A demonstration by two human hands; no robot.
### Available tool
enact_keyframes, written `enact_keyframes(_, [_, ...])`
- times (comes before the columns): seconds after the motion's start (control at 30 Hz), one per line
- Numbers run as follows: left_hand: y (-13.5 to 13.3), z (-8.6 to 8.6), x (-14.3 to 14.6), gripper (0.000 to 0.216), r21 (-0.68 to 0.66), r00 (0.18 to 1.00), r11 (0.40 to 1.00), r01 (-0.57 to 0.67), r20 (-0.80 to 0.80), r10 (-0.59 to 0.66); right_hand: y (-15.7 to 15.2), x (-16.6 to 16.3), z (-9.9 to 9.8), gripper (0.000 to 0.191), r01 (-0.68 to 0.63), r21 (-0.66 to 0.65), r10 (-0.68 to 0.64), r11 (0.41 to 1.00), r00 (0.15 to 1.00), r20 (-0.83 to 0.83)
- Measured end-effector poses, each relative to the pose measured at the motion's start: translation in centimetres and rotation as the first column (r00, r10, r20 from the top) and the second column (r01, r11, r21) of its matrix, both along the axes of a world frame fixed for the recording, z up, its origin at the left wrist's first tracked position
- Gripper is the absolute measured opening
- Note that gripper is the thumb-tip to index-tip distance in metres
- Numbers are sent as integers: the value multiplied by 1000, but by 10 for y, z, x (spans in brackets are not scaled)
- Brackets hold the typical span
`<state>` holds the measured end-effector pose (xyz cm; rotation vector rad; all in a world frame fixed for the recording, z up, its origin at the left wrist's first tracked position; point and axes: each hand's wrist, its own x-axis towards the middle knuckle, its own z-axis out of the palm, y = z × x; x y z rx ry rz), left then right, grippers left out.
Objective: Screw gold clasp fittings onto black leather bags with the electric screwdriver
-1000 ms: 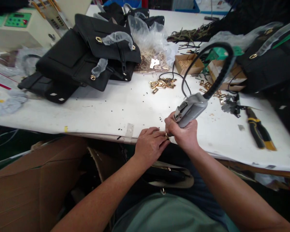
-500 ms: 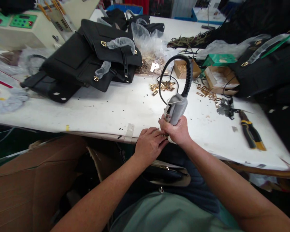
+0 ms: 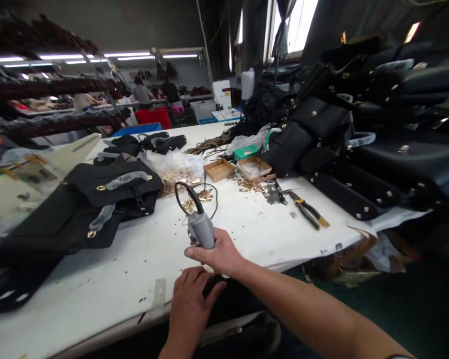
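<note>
A grey electric screwdriver [image 3: 202,230] with a black cable is upright in my right hand [image 3: 222,253], whose fingers wrap round its body near the table's front edge. Just below and to the left is my left hand [image 3: 190,294], with its thumb and fingers closed on a black bag part [image 3: 212,284]. The screwdriver's tip is hidden behind my hands. In my lap, below the table edge, lies a black handbag [image 3: 239,335] with a pale edge, partly in shadow.
Black bags [image 3: 108,187] with plastic-wrapped fittings lie at the left, and more black bags [image 3: 314,129] are piled at the right. Gold plates [image 3: 202,199], a small cardboard box [image 3: 220,170] and yellow-black pliers [image 3: 310,212] lie across the white table [image 3: 254,244]. Several people are in the background.
My view has tilted up and swung to the right, bringing the room and the right-hand bag pile in. My right hand still grips the screwdriver, now slightly higher above my left hand.
</note>
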<state>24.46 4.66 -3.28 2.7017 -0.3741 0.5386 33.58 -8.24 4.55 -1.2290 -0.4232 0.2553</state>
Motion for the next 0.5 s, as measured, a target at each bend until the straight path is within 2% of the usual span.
enact_keyframes(0.07, [1,-1,-1,30,14,1000,1000,7,29,-7,-11,7,6,40,82,-87,-79,993,996,38])
enact_keyframes(0.13, [0,-1,-2,34,30,998,1000,8,62,-10,-27,18,9,43,170,-300,-136,939,982,133])
enact_keyframes(0.17, [0,0,-2,36,40,997,999,8,72,-11,-35,24,9,44,209,-425,-137,881,971,195])
enact_keyframes(0.27, [-4,6,-2,41,69,998,998,9,65,-13,-55,42,2,38,285,-727,-8,624,933,359])
enact_keyframes(0.3, [-6,8,-2,41,75,998,997,10,55,-14,-59,46,-3,36,300,-775,41,556,922,386])
enact_keyframes(0.37, [-10,13,-3,41,78,999,997,10,35,-12,-66,51,-13,38,323,-822,101,468,905,413])
enact_keyframes(0.5, [-17,23,-10,30,82,1000,997,-6,-19,8,-75,54,-30,43,335,-853,161,401,890,426])
